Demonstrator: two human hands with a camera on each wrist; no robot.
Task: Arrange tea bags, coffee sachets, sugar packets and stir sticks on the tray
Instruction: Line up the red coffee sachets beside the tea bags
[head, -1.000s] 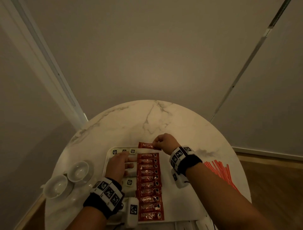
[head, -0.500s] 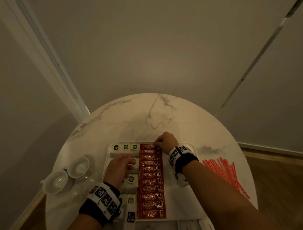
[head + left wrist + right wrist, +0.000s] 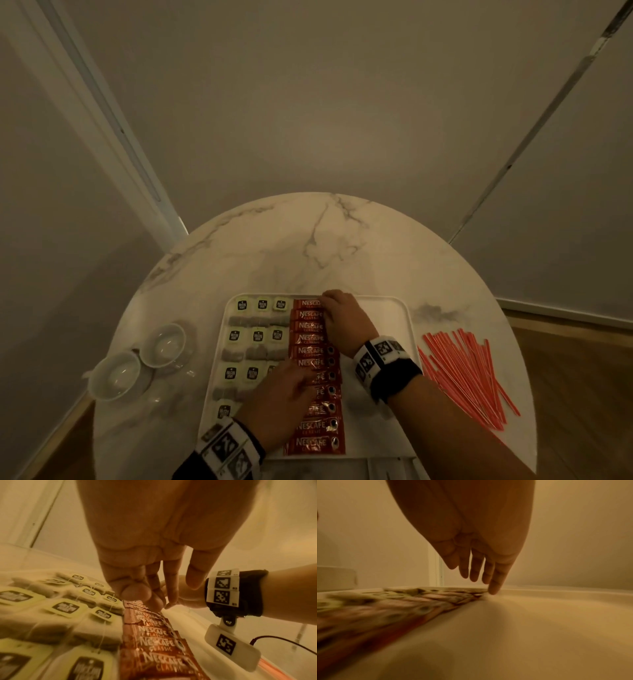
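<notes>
Lying across a white tray (image 3: 394,308) on a round marble worktop (image 3: 308,240) in a plain-walled corner, long axes side to side: red coffee sachets (image 3: 313,363) stacked in a column, left hand (image 3: 284,404) resting fingers extended mid-column, right hand (image 3: 346,322) touching the far sachets' right ends with straight fingertips.
</notes>
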